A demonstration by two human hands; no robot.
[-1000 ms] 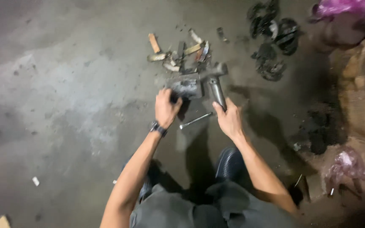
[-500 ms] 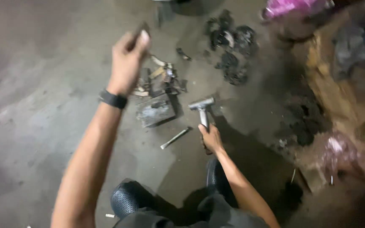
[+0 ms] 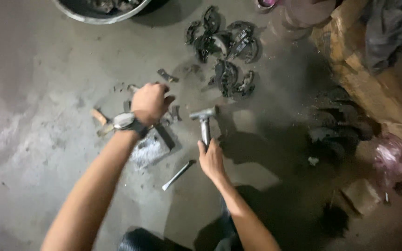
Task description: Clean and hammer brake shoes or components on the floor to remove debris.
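Concrete floor (image 3: 47,93): right hand (image 3: 211,160), fingers wrapped on stiff, head-heavy steel hammer (image 3: 204,122), best gripped low; left hand (image 3: 149,102) fisted at ten o'clock over metal block (image 3: 150,148).

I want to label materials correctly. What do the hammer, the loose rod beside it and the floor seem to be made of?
The hammer, gripped by the right hand, looks like bare metal throughout: head and handle share one grey sheen. The rod also seems steel, pale and reflective along its length. The floor appears to be concrete, matte grey with worn, lighter patches and dark stains. The dim light leaves the exact finishes uncertain.
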